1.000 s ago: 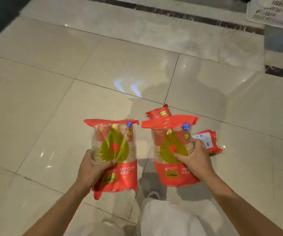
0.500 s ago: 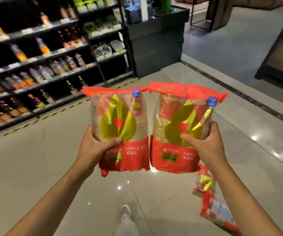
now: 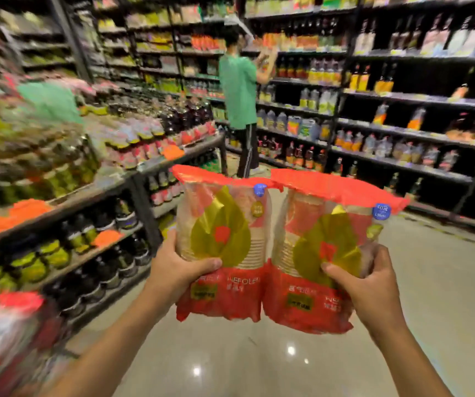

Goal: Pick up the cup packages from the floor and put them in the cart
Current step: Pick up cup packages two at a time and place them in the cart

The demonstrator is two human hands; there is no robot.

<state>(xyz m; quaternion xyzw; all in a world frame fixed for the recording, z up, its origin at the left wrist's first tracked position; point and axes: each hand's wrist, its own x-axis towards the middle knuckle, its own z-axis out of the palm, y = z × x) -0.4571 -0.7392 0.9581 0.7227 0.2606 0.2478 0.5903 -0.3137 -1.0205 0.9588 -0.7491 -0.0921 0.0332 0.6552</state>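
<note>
Store aisle (image 3: 302, 353), 2 held cup packages (image 3: 222, 239)

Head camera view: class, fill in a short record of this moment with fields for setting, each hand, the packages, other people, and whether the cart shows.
setting: shop aisle, stocked shelves on both sides, glossy tiled floor
left hand: grips left cup package, thumb across its front
right hand: grips right cup package
packages: upright, side by side, edges meeting, off the floor
other people: person in green shirt reaching to a shelf
cart: cannot tell; blurred red shape at lower left
</note>
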